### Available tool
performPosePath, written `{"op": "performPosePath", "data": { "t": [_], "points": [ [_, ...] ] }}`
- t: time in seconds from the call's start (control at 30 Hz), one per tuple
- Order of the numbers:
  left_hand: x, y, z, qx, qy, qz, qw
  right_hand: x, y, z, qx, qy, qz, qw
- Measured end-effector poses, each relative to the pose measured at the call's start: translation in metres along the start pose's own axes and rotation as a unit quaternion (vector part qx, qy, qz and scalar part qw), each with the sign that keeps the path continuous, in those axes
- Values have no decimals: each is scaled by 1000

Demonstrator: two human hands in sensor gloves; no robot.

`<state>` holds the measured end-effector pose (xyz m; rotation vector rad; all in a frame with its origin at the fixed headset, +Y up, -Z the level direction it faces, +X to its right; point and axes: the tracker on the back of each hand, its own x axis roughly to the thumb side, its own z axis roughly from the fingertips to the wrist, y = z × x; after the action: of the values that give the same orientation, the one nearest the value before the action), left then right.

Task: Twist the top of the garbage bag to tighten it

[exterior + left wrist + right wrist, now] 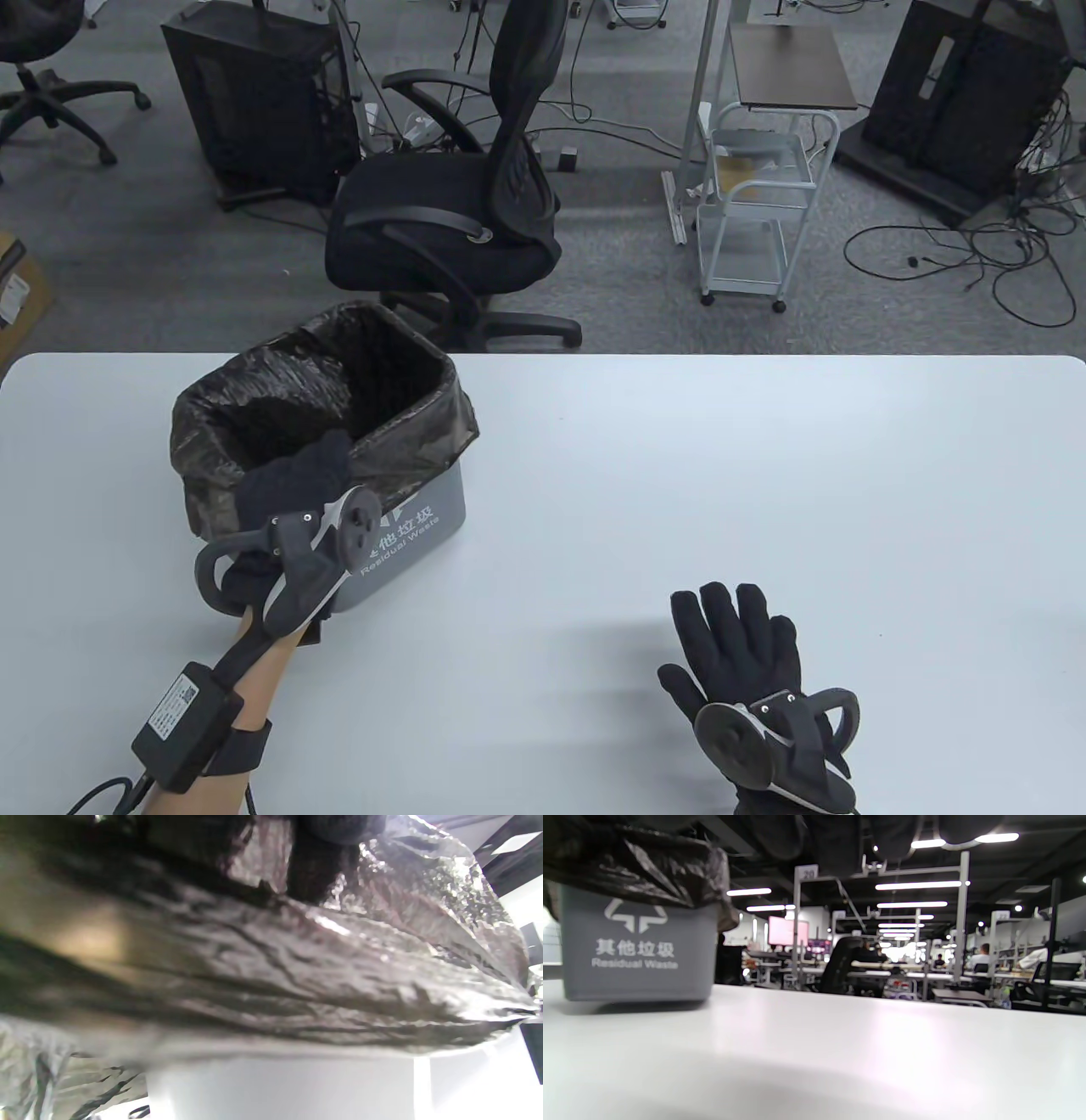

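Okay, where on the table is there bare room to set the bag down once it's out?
Bare table lies between the gray waste bin and the right hand, and on to the far right edge. It is crowded near-left, where the left hand reaches the garbage bag.

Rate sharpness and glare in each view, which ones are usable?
Table view: sharp, evenly lit; left hand at the garbage bag rim, right hand flat, soft shadow on the table. Left wrist view: too close, smeared at left, glare on the bag film. Right wrist view: bin label readable, foreground table soft, ceiling lights blown out.
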<state>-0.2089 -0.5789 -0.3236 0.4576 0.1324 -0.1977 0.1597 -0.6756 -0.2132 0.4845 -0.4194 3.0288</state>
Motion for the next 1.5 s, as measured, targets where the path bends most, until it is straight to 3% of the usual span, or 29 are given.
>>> {"op": "performPosePath", "data": {
  "t": [0.3, 0.6, 0.93, 1.07, 1.23, 1.5],
  "points": [
    [65, 22, 8, 26, -115, 58, 991, -1, 0, 1, -4, 1, -2, 1000],
    [96, 11, 15, 26, -183, 100, 978, -3, 0, 2, 3, 5, -1, 1000],
    [90, 0, 25, 37, -214, 127, 968, -2, 2, 1, 14, 0, 0, 1000],
    [87, 1, 26, 17, -237, 142, 961, -1, 1, 0, 15, 0, 9, 1000],
    [81, 5, 32, 17, -234, 123, 964, -4, -3, -1, 8, 10, 6, 1000],
    [20, 18, 45, 53, -161, 144, 975, -1, -20, -17, 11, 23, 18, 1000]
  ]
}}
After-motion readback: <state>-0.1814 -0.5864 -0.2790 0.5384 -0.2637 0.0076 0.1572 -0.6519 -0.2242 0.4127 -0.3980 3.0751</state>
